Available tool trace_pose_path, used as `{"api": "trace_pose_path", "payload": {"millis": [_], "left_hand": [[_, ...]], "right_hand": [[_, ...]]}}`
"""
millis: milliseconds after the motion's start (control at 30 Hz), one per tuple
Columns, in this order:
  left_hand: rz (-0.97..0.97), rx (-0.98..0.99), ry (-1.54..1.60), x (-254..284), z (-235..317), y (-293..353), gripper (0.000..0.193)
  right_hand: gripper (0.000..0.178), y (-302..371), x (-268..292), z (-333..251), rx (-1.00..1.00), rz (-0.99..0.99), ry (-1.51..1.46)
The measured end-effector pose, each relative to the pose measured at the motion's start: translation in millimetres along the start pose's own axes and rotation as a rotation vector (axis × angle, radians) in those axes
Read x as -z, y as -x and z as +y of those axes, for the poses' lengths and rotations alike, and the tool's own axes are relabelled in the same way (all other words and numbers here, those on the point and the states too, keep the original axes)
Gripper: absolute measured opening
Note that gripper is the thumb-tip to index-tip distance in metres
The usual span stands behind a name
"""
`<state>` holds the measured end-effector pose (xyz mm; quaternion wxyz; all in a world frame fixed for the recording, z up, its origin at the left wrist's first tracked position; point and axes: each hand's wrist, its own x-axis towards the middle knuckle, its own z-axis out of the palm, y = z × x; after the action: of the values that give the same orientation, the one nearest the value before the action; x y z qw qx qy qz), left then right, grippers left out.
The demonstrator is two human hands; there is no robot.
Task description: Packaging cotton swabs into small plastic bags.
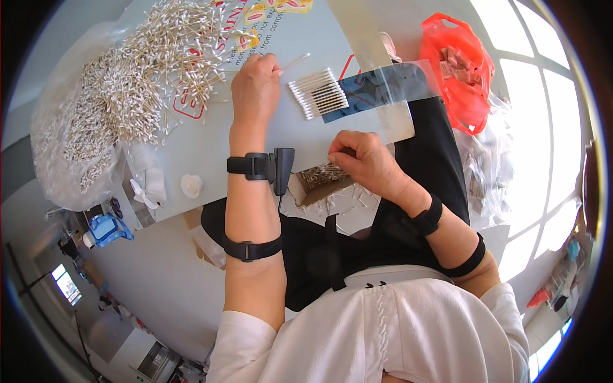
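My left hand [257, 88] is closed over the table [290, 131], with a single cotton swab [297, 60] sticking out to the right from its fingertips. To its right lies a neat row of cotton swabs [317, 93], side by side, partly over a dark-printed clear plastic sleeve [383, 89]. Left of that hand a big loose heap of cotton swabs [128, 83] spills from a clear plastic bag [48, 140]. My right hand [370, 163] hovers just off the table's near edge, fingers curled and thumb against them. Whatever it may hold is hidden.
Below the near edge stands a cardboard box [300, 191] with swabs in it. A red plastic bag [456, 73] with small packets hangs at the far right. Yellow packets [255, 16] lie at the back. A small white round item [191, 186] sits near the left edge.
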<state>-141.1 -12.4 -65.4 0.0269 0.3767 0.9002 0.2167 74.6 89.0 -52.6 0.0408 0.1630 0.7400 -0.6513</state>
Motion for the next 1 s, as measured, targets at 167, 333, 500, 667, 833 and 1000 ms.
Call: {"api": "trace_pose_path", "payload": {"millis": [167, 333, 500, 667, 833, 1000], "left_hand": [[-0.068, -0.045, 0.081, -8, 5, -3, 0.009], [0.263, 0.124, 0.270, -21, 8, 43, 0.026], [0.207, -0.086, -0.017, -29, 43, 83, 0.068], [-0.044, -0.091, -0.154, -36, 53, 89, 0.090], [-0.058, -0.081, -0.167, -41, 52, 91, 0.090], [-0.062, -0.074, -0.165, -42, 54, 91, 0.090]], "right_hand": [[0.008, -5, 15, -3, -0.061, 0.111, -0.021], [0.008, -13, 26, 8, -0.001, 0.323, -0.004], [0.008, -27, 41, 17, 0.161, 0.433, 0.243], [0.008, -40, 40, 17, 0.263, 0.401, 0.421], [0.003, -46, 36, 19, 0.342, 0.415, 0.499], [0.002, -47, 36, 22, 0.335, 0.418, 0.517]]}}
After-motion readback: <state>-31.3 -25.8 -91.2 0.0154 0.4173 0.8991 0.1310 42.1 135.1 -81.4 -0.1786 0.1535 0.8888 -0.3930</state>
